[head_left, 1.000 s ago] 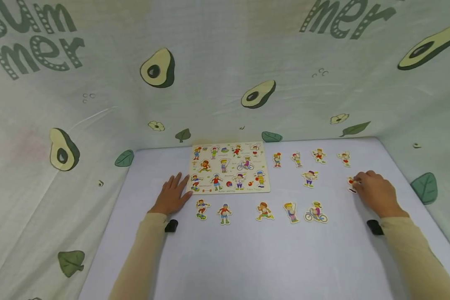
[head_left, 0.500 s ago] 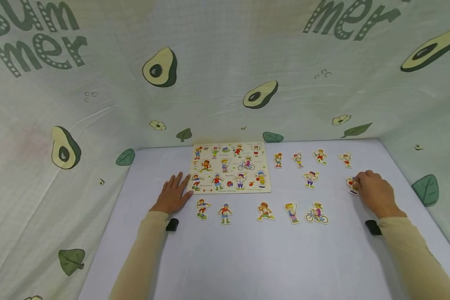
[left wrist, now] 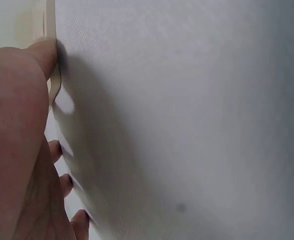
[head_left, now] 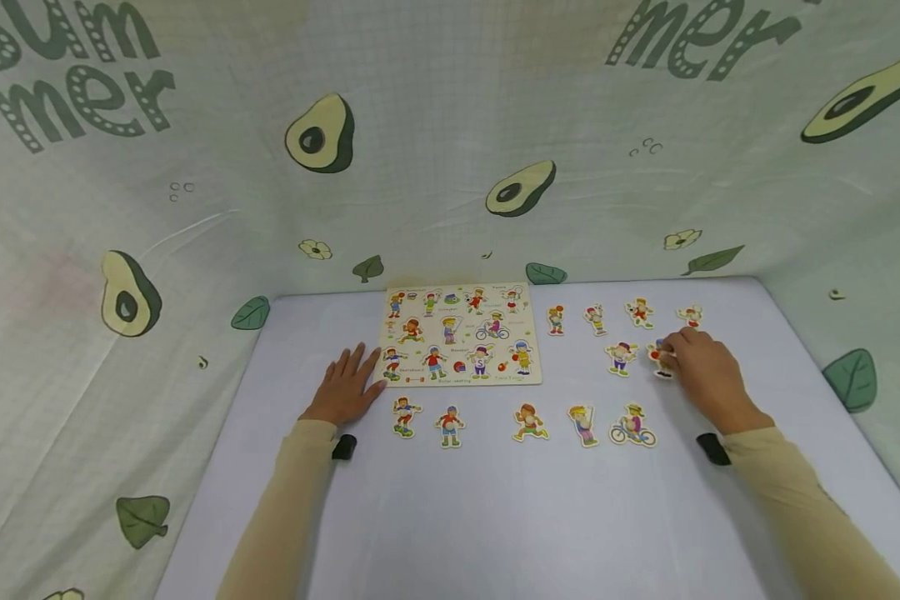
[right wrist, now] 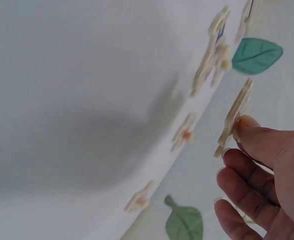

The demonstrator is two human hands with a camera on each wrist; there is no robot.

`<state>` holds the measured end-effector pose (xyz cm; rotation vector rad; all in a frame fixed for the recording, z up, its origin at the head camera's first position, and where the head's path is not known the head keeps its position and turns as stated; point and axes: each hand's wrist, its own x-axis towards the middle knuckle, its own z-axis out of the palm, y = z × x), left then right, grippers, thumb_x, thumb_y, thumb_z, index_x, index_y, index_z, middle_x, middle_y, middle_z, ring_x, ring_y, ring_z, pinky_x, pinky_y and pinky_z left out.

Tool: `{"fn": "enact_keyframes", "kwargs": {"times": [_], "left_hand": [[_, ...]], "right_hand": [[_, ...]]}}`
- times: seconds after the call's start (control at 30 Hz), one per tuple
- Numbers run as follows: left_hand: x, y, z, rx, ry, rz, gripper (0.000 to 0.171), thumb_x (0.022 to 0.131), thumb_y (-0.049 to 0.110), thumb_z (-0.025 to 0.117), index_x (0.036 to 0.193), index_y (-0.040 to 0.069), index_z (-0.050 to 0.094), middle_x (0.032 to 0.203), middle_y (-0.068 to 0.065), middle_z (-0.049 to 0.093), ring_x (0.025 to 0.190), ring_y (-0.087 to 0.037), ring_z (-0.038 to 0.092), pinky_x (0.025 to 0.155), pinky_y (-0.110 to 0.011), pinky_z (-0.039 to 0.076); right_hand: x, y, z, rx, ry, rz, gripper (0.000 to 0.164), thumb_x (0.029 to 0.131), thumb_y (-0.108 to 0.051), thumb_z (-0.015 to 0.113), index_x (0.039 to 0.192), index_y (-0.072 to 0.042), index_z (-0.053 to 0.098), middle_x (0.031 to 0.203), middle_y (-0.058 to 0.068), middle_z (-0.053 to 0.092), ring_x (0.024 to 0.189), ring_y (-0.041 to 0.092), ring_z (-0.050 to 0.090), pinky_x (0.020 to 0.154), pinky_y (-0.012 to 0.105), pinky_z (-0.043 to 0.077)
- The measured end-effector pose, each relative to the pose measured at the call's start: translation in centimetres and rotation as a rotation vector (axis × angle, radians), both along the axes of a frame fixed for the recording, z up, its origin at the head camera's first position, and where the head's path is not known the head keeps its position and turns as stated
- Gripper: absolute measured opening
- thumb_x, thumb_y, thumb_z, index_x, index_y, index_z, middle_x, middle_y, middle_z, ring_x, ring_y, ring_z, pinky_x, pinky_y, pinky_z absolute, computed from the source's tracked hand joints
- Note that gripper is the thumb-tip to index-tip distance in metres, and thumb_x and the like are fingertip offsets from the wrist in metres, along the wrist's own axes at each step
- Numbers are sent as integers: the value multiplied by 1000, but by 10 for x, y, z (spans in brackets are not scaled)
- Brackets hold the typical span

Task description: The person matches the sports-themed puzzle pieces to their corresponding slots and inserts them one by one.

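Note:
My right hand [head_left: 707, 375] pinches a wooden puzzle piece [head_left: 660, 360] shaped like a child with a red ball. In the right wrist view this puzzle piece [right wrist: 233, 120] is seen edge-on between thumb and fingers, raised off the table. Just left of it lies the baseball-child piece [head_left: 621, 358]. My left hand [head_left: 341, 390] lies flat with fingers spread at the left edge of the puzzle board [head_left: 461, 390]. In the left wrist view the thumb [left wrist: 43, 56] touches the board's edge [left wrist: 52, 30]. Printed sports figures cover the board.
Several loose pieces lie around the board: a cyclist [head_left: 633, 427], a runner [head_left: 529, 423], a golfer [head_left: 583, 425], a skater [head_left: 450, 427] and a skateboarder [head_left: 403, 417] in front. More stand in a row behind, ending with the tennis piece [head_left: 690, 316]. A printed cloth [head_left: 420, 200] hangs behind the table.
My right hand has lifted the ball-child piece from the table's right side and carried it left, near the baseball-child piece. The left hand has stayed in place.

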<state>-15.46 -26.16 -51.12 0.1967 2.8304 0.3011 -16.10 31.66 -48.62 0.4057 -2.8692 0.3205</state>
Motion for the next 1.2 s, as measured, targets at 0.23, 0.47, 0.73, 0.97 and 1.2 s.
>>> {"fn": "enact_keyframes", "kwargs": {"times": [0.23, 0.47, 0.73, 0.97, 1.2], "left_hand": [[0, -1, -3, -6, 9, -10, 71, 112, 42, 48, 169, 9, 22, 176, -24, 10, 161, -50, 7, 129, -64, 9], [1, 1, 0, -11, 7, -7, 71, 112, 42, 49, 170, 10, 22, 176, -23, 10, 161, -49, 7, 129, -63, 9], [1, 1, 0, -28, -12, 6, 73, 112, 44, 47, 170, 11, 19, 177, -22, 7, 162, -48, 4, 130, -62, 6], [1, 3, 2, -18, -14, 10, 72, 112, 42, 49, 170, 10, 21, 176, -22, 8, 162, -48, 5, 130, -62, 7], [1, 3, 0, -22, -24, 18, 72, 113, 44, 47, 171, 12, 18, 177, -21, 6, 162, -47, 2, 130, -61, 5]], "right_hand": [[-3, -28, 3, 4, 13, 74, 18, 91, -1, 79, 105, 7, 70, 100, 22, 67, 94, 44, 65, 78, 59, 51], [-5, -53, 6, 0, 15, 141, 18, 94, -4, 78, 107, 5, 69, 103, 18, 68, 100, 41, 65, 88, 60, 50], [-10, -80, 8, 66, 23, 214, 20, 95, -9, 78, 109, 3, 69, 106, 15, 66, 101, 36, 65, 94, 56, 51], [-17, -107, 6, 106, 11, 262, 21, 96, -13, 78, 111, 0, 70, 108, 12, 66, 107, 33, 64, 96, 53, 51], [-24, -130, 3, 112, 19, 312, 20, 98, -17, 77, 108, -2, 70, 106, 12, 65, 102, 32, 64, 96, 51, 52]]}}
